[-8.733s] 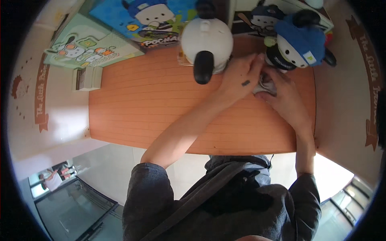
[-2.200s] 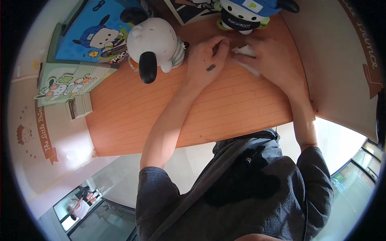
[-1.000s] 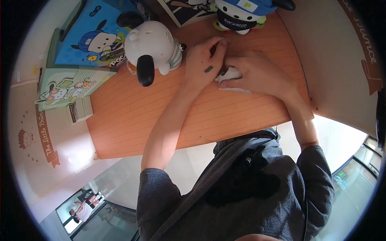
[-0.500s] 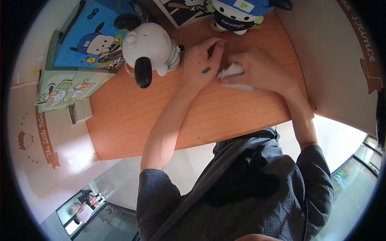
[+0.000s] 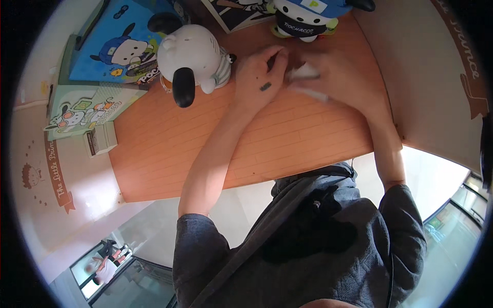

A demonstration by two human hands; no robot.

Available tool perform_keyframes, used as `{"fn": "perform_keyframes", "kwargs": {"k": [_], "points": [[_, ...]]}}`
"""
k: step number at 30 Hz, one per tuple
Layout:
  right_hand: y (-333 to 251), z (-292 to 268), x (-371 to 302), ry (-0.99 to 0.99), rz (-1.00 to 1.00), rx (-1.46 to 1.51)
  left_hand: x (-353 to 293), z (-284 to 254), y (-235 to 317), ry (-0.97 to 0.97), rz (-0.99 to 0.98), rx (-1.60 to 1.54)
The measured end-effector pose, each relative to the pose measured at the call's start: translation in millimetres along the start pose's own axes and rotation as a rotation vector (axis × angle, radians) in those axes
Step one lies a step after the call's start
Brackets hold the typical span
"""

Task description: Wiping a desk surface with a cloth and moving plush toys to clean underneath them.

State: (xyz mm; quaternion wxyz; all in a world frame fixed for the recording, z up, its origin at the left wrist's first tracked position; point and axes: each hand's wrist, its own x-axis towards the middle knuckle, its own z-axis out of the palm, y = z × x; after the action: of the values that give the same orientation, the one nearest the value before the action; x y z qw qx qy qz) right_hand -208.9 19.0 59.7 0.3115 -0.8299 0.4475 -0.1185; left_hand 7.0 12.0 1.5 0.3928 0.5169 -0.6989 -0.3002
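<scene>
white paper piece | blurred | flat on orange desk

Orange wood-grain tabletop. Far left: white dog-shaped figure with black ears, just beside a blue cartoon picture board; a green cartoon card and a small white box sit nearer, left. Far centre: plush toy in a blue cap, dark printed board beside it.

One head-worn fisheye view, looking steeply down from close above onto the orange desk, edges bending toward the rim, the wearer's own forearms entering from the lower edge.
</scene>
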Motion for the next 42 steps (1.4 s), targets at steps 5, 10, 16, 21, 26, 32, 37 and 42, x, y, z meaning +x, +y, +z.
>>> {"fn": "perform_keyframes", "kwargs": {"k": [5,10,16,21,26,32,37,42], "points": [[-1,10,1,0.187,-0.018,-0.153,1,2,-2,0.010,0.042,0.001],[-11,16,2,0.070,0.008,-0.119,-1,-1,3,-0.012,0.004,0.019],[-3,10,0,0.147,0.045,-0.055,-1,-1,1,-0.008,0.025,0.071],[-7,8,0,0.025,0.048,-0.101,-1,-4,6,-0.023,0.023,0.050],[-2,5,-1,0.143,0.053,-0.039,0,0,2,-0.001,0.039,0.038],[-8,7,-1,-0.023,0.005,-0.146,0,0,3,-0.019,0.012,0.031],[-7,3,-1,0.173,0.057,-0.054,-1,2,-1,0.018,0.055,0.029],[-8,11,-7,-0.085,-0.098,-0.037,-2,-1,2,-0.004,0.035,0.009]]}}
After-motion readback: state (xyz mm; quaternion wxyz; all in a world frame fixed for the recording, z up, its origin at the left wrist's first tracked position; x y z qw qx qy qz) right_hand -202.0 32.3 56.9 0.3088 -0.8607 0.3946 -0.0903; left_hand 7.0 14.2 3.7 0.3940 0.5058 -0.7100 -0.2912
